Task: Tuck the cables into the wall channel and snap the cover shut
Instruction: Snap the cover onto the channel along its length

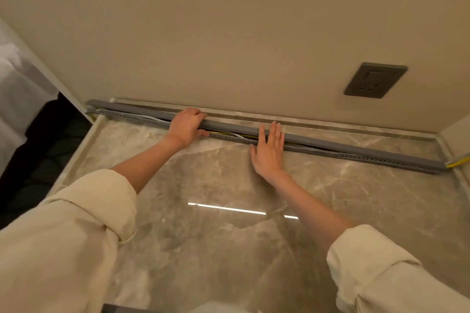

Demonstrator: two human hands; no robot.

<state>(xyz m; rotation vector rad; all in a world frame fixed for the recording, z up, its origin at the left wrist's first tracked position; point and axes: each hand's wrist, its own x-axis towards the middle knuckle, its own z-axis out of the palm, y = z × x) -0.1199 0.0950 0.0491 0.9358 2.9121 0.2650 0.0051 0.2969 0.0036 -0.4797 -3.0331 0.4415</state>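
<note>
Grey plastic forms the one wall channel (356,157), which runs along the back edge of the marble tabletop (203,173) at the foot of the wall (229,20). We count one cover (330,143), not yet seated, with white and yellow cables (241,135) showing in the gap; their number is hard to make out. Our left hand (187,126) grips the cover, fingers curled over its top. Our right hand (269,150) lies flat, fingers straight, pressing it. One wall socket (376,80) sits above. A yellow cable end (459,161) is cut off at the right.
</note>
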